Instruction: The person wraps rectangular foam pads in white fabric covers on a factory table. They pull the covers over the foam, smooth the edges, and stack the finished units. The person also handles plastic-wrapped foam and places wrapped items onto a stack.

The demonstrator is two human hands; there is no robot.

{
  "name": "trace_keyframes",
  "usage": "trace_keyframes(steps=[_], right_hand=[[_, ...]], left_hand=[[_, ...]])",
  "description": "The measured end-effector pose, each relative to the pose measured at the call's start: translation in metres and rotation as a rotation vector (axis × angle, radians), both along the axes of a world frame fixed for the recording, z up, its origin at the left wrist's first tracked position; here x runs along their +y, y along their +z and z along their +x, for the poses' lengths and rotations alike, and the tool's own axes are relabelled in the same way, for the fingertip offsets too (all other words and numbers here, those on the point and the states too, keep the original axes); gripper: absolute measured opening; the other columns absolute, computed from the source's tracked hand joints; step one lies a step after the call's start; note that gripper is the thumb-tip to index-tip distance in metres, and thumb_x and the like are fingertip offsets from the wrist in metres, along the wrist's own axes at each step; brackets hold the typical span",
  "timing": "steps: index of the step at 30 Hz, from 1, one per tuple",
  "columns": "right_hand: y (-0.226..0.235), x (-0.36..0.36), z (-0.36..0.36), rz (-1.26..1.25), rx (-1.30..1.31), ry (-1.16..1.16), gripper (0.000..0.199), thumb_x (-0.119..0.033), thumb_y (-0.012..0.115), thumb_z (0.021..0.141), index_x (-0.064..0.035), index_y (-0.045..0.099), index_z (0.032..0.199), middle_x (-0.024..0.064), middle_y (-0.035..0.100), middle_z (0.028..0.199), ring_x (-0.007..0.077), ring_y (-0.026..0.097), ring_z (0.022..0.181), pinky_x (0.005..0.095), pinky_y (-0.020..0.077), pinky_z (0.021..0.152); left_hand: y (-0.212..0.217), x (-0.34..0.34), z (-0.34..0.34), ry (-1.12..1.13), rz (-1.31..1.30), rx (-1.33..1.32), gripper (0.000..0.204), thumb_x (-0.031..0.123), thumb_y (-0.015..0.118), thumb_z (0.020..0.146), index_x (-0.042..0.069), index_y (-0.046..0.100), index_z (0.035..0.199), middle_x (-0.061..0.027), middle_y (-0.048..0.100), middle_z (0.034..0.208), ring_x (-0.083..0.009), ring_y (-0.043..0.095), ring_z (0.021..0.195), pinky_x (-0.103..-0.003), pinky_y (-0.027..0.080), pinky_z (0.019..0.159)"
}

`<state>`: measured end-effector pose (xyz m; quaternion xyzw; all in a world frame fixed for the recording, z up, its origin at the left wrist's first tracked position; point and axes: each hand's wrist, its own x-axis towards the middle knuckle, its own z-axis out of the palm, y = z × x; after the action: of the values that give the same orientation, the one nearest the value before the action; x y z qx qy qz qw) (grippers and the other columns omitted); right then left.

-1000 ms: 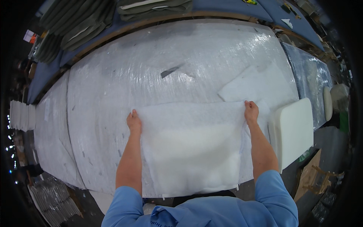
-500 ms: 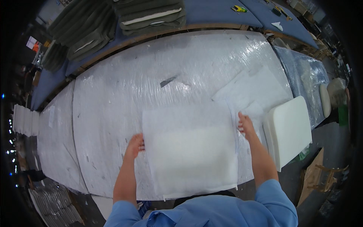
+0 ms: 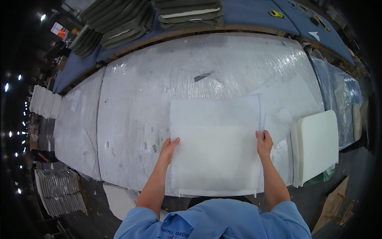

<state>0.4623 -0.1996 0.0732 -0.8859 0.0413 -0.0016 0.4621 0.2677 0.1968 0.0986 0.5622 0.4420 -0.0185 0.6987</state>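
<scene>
A thin white fabric sheet [image 3: 213,111] lies over a pale foam cushion [image 3: 219,159] in front of me, and the cushion's shape shows through its near part. My left hand [image 3: 168,149] is at the left edge of the sheet, thumb on top, the other fingers partly hidden. At the opposite edge my right hand [image 3: 264,143] pinches the sheet between thumb and fingers. Beyond the cushion the sheet's far part lies flat and slightly wrinkled. The cushion's near edge is close to my body.
The work table [image 3: 139,99] is wrapped in clear plastic, with a dark torn patch. Stacked white cushions [image 3: 316,147] stand at its right edge. More white sheet [image 3: 290,91] lies at the far right. Dark green cushions [image 3: 191,14] are piled on the blue table [image 3: 254,20] behind.
Both hands have come in from beside the cushion onto the sheet's side edges and closed there. The whole view has shifted, so the table appears farther right.
</scene>
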Motion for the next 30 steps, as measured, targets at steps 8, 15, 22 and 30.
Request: trace_keyframes(steps=[8,15,22,30], right_hand=[[-0.014,-0.001,0.018,-0.204,0.108,-0.053,0.042,-0.033,0.056,0.105,0.0035,0.055,0.085,0.0199,0.06,0.075,0.0325,0.056,0.068,0.0449,0.0448,0.068],[-0.032,-0.025,0.037,-0.219,0.137,-0.087,0.039,-0.031,0.056,0.105,0.005,0.061,0.093,0.0207,0.066,0.081,0.0344,0.06,0.073,0.0439,0.047,0.071],[-0.034,-0.036,0.042,-0.073,0.247,-0.041,0.032,-0.03,0.06,0.104,0.0012,0.066,0.103,0.0043,0.059,0.074,0.0141,0.053,0.069,0.0323,0.0441,0.064],[-0.008,-0.085,-0.059,-0.006,0.597,0.073,0.04,-0.035,0.077,0.091,-0.0019,0.065,0.11,0.0037,0.06,0.085,0.0145,0.056,0.079,0.0303,0.0479,0.073]], left_hand=[[-0.028,-0.009,0.016,0.109,0.443,0.377,0.076,0.049,0.062,0.101,-0.017,0.049,0.136,-0.0229,0.066,0.12,-0.0283,0.065,0.107,-0.037,0.052,0.092],[-0.047,0.015,0.015,0.199,0.453,0.344,0.074,0.05,0.06,0.102,-0.019,0.054,0.128,-0.023,0.067,0.114,-0.0268,0.063,0.098,-0.036,0.052,0.085],[-0.057,0.017,0.017,0.206,0.226,0.333,0.072,0.047,0.064,0.1,-0.013,0.05,0.138,-0.0214,0.066,0.124,-0.0282,0.064,0.11,-0.038,0.052,0.093],[-0.002,0.006,-0.088,-0.33,-0.222,0.339,0.059,0.034,0.075,0.094,-0.004,0.058,0.136,-0.0134,0.069,0.124,-0.0267,0.067,0.111,-0.04,0.052,0.098]])
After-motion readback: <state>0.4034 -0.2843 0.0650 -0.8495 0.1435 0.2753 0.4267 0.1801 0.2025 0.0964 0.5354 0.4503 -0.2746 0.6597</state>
